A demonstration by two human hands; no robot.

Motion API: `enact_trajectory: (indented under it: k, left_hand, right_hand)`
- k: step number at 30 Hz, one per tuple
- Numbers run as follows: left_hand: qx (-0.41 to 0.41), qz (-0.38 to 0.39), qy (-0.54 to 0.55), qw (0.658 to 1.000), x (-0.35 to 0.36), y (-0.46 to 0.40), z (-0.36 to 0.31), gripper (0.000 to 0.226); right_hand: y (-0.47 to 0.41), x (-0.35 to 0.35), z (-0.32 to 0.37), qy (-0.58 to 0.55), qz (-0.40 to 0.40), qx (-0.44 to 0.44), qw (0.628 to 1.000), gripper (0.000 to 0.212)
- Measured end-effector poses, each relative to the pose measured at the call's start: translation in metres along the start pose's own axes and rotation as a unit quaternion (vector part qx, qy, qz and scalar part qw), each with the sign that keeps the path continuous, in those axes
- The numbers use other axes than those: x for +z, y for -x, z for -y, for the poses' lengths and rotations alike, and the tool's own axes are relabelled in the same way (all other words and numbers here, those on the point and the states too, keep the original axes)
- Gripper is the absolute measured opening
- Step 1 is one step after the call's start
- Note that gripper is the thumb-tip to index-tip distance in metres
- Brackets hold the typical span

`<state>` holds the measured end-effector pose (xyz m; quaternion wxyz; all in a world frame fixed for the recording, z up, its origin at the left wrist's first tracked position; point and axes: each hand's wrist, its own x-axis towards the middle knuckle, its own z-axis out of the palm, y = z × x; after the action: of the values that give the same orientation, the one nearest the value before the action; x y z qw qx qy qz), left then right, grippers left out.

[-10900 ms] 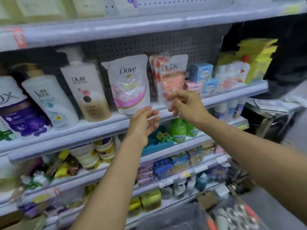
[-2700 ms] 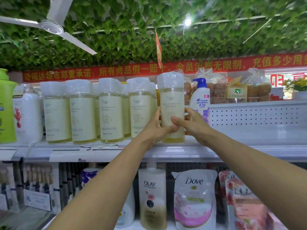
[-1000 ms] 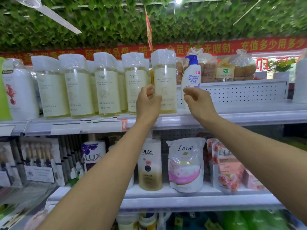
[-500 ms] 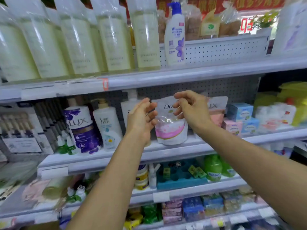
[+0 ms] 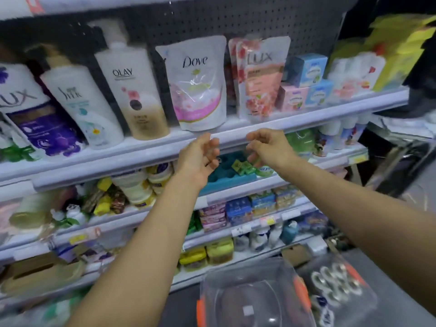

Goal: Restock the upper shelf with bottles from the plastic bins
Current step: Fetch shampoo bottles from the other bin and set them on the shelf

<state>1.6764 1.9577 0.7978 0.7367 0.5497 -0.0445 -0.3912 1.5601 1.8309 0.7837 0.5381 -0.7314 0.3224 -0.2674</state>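
Your left hand (image 5: 199, 155) and right hand (image 5: 267, 147) hang side by side in front of the shelf edge (image 5: 146, 149), both empty, fingers loosely curled around nothing. Neither touches the shelf or any product on it. Behind them stand the Olay bottle (image 5: 136, 95) and the Dove pouch (image 5: 198, 83), which are not your concern.

Judging by the empty hands, you are between bottles: the step in hand is fetching the next one. The clear plastic bin (image 5: 254, 300) sits well below your hands, near the bottom of the view, and looks bare inside, though blur makes that uncertain. Just to its right a second bin (image 5: 339, 286) holds bottles (image 5: 330, 280) showing their round tops. The upper shelf is out of view above.

The next move calls for lowering both hands to the right-hand bin and gripping one bottle firmly.
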Motion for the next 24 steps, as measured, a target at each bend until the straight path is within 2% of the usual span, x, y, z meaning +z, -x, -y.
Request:
enact_trajectory:
  k: [7, 15, 22, 24]
  left_hand:
    - [-0.034, -0.046, -0.027, 0.998, 0.026, -0.015, 0.067, 0.008]
    - [-0.09, -0.108, -0.015, 0.99, 0.09, -0.015, 0.175, 0.009]
    - [-0.163, -0.155, -0.001, 0.974, 0.151, -0.029, 0.306, 0.009]
    - [-0.194, -0.164, 0.006, 0.967, 0.165, -0.032, 0.349, 0.016]
  right_hand:
    - [0.004, -0.022, -0.062, 0.003, 0.033, 0.058, 0.998, 0.014]
    - [0.002, -0.107, -0.149, 0.007, 0.092, 0.116, 0.989, 0.015]
    - [0.015, -0.192, -0.263, -0.011, 0.154, 0.209, 0.966, 0.01]
    - [0.019, -0.215, -0.299, -0.002, 0.163, 0.233, 0.959, 0.008]
